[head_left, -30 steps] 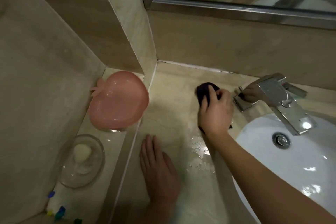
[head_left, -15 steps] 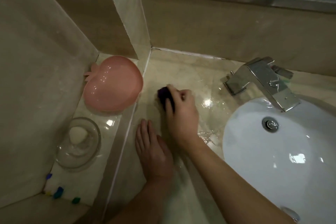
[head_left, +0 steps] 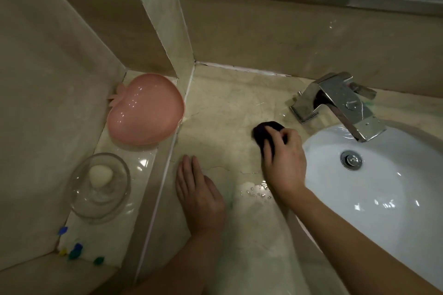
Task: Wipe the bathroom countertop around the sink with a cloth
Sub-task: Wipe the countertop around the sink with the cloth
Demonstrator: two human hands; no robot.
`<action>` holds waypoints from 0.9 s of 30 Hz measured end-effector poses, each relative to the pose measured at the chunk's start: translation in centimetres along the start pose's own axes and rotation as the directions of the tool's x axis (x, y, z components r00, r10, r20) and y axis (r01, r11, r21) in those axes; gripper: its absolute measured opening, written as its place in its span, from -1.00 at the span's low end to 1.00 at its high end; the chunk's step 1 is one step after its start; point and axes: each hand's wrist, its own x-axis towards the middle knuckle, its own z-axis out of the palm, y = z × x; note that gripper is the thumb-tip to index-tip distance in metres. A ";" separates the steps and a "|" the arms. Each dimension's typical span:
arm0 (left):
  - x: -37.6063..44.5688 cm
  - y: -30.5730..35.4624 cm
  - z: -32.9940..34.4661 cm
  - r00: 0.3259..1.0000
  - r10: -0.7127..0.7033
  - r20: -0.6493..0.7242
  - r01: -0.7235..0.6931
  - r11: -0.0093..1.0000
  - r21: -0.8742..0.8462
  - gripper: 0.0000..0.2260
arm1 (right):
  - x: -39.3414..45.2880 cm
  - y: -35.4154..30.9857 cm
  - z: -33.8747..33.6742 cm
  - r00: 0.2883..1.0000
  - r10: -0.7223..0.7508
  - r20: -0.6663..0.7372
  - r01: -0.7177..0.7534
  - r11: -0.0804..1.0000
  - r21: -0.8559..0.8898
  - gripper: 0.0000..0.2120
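Dark purple wadded cloth [head_left: 265, 132], likely soft and light, is gripped from above by the right hand [head_left: 284, 159] on the wet beige marble countertop [head_left: 223, 108], the left hand [head_left: 199, 195] laid flat, fingers straight.

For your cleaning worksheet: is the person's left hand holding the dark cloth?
No, the right hand grips the dark cloth, while the left hand rests flat on the countertop.

Head camera, close, looking steeply down at countertop [head_left: 223, 108].
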 end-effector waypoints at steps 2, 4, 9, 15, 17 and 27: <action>0.0 -0.3 0.0 1.000 -0.027 0.010 0.027 1.000 -0.005 -0.54 | 0.5 0.2 -0.6 0.997 -0.051 0.058 0.053 0.998 -0.032 -0.70; 0.2 -0.2 0.0 0.999 -0.041 0.014 0.041 0.999 -0.033 -0.55 | 1.5 -0.1 -1.1 0.994 -0.002 0.107 0.008 0.999 -0.049 -0.70; -0.3 -1.0 -2.7 0.999 -0.030 0.046 0.041 0.960 -0.277 -0.61 | -2.7 -5.1 -3.1 0.998 -0.009 0.065 0.001 0.993 0.118 -0.71; -6.6 -5.6 -7.6 0.979 -0.203 -0.030 0.179 0.916 -0.358 -0.59 | -13.3 -13.8 2.4 0.938 -0.240 0.250 0.171 0.948 0.270 -0.65; -8.0 -6.5 -7.3 0.961 -0.275 -0.004 0.258 0.908 -0.331 -0.57 | -15.2 -14.0 4.6 0.909 -0.309 0.280 0.245 0.939 0.239 -0.61; -8.0 -6.5 -6.4 0.985 -0.155 -0.071 0.139 0.971 -0.192 -0.62 | -9.6 -6.0 2.4 0.974 -0.186 0.129 0.183 0.982 0.042 -0.66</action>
